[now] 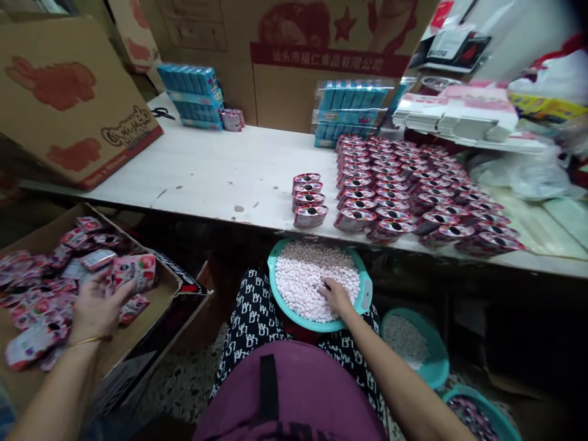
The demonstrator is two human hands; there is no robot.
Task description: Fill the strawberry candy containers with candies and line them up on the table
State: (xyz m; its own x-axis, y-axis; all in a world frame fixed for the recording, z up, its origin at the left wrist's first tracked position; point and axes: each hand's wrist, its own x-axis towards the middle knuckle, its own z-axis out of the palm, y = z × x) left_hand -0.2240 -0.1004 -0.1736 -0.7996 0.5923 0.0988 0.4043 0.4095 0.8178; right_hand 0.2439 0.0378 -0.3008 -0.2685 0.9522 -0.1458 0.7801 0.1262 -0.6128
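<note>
On my lap rests a turquoise basin (367, 293) full of small white candy-like pellets (298, 275). My right hand (337, 297) reaches into it, with its fingers curled together among the pellets; the fingertips are partly hidden. To the left, my left hand (98, 306) is over an open cardboard box (158, 294) of pink and red printed packets (39, 300). Its thumb and fingers are apart, close to one pink packet (135, 269); whether they touch it is unclear.
Rows of red-pink pouches (395, 226) with dark openings stand on the white table (220, 171). Blue packs (193, 95) and white-pink cartons (463, 113) are farther back. A large carton (68, 104) stands at left. More turquoise basins (438, 367) are low at right.
</note>
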